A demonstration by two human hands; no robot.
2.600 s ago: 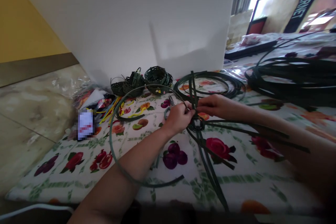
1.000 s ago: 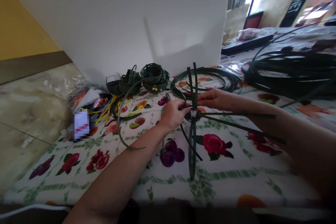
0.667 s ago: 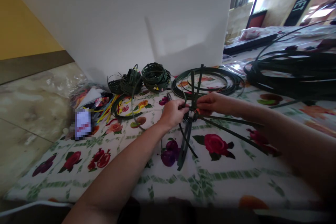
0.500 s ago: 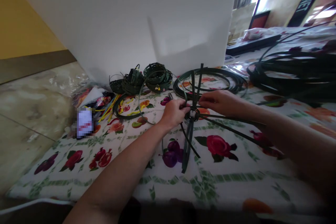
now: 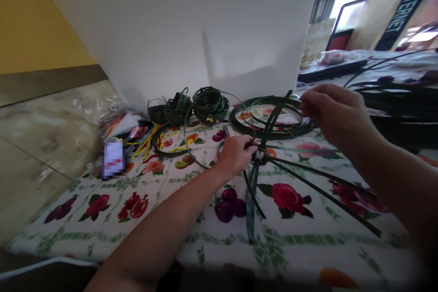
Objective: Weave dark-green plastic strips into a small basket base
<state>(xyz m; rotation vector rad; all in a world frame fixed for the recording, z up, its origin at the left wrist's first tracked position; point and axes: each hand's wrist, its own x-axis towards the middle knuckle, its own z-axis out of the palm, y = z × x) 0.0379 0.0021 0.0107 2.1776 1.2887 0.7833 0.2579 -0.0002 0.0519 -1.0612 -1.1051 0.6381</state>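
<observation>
Left hand [image 5: 235, 155]: clamped on woven hub [image 5: 260, 156] of dark green strips [image 5: 325, 197], crossing pinched tight; right hand [image 5: 333, 112]: raised clear, fingers bunched, grip unclear.

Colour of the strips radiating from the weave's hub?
The radiating strips are dark green; they show best in the head view, lower right of the hub.

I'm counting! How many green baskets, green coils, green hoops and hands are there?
Small dark green woven baskets: 3
Round coils of dark green strip: 3
Thin green hoop: 1
Bare hands: 2
Total: 9
</observation>
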